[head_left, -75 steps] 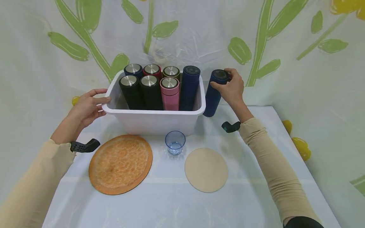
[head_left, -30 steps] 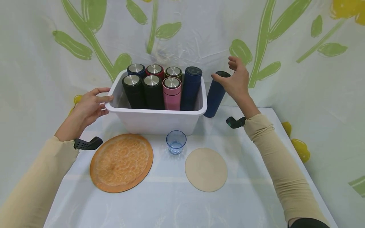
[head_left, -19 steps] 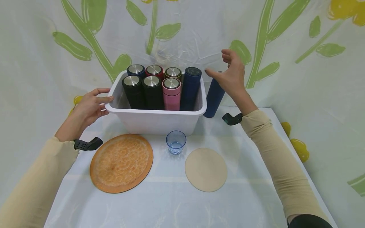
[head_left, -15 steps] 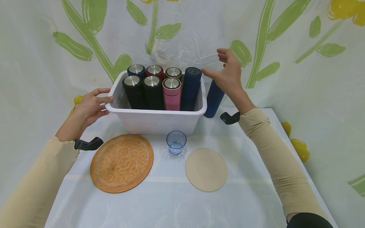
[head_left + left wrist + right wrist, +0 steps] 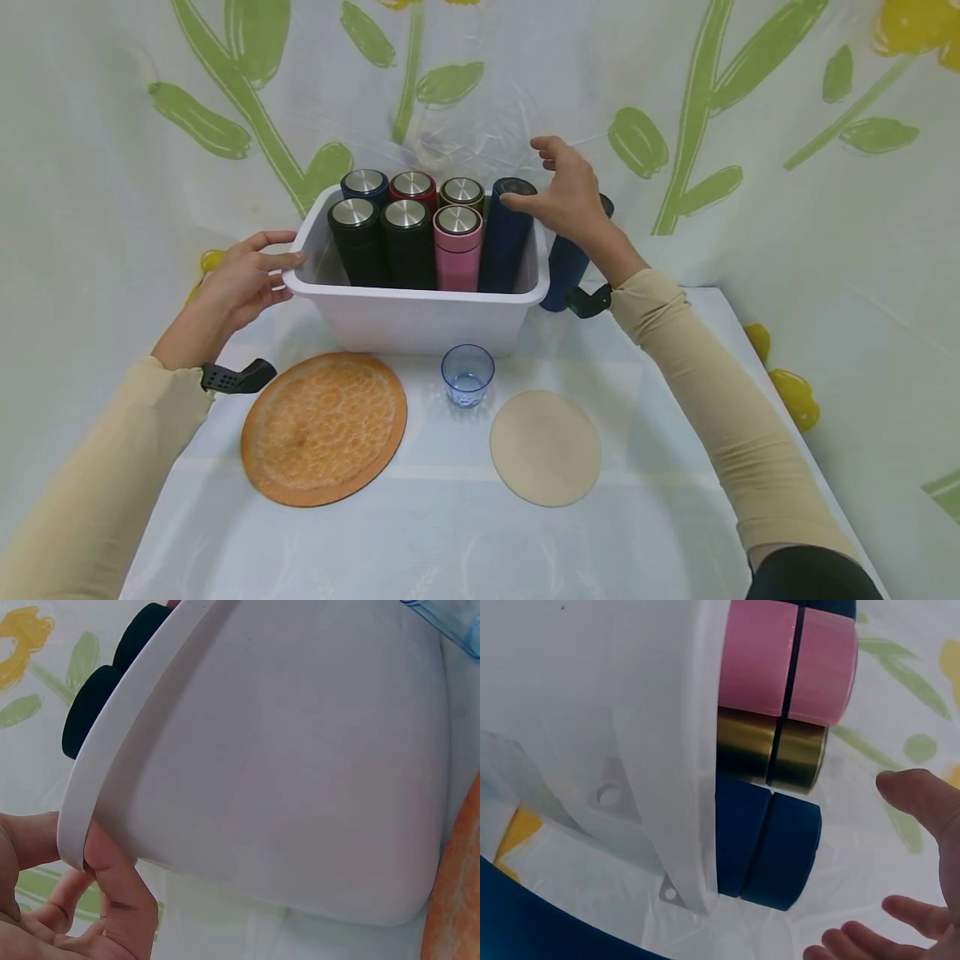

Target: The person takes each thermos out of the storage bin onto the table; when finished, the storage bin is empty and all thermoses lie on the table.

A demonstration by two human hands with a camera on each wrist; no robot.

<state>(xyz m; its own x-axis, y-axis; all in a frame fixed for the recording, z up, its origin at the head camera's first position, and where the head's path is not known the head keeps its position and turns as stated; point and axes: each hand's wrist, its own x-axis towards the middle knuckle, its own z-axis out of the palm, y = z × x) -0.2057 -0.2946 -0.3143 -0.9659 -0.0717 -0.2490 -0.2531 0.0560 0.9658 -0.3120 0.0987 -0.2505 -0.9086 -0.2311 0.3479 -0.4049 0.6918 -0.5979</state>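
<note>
My left hand (image 5: pixel 243 283) grips the left rim of a white plastic tub (image 5: pixel 420 321); the left wrist view shows thumb and fingers on either side of that rim (image 5: pixel 112 757). Several thermos flasks stand inside, among them a pink thermos flask (image 5: pixel 457 260) and a navy thermos flask (image 5: pixel 502 250) at the right end. Over this navy flask my right hand (image 5: pixel 573 200) hovers, thumb and fingers spread. In the right wrist view the hand is apart from the navy flask's cap (image 5: pixel 787 851). Outside, a second navy flask (image 5: pixel 564 271) leans beside the tub, partly hidden by my right wrist.
A blue clear glass (image 5: pixel 467 377) stands just in front of the tub. Nearer lie a round orange-brown mat (image 5: pixel 324 429) on the left and a beige disc (image 5: pixel 545 448) on the right. A leaf-patterned sheet (image 5: pixel 480 108) hangs behind the white-covered table (image 5: pixel 450 542).
My right hand has let go of the navy flask outside the tub, risen, and moved left over the navy flask inside. My left hand stays on the rim.
</note>
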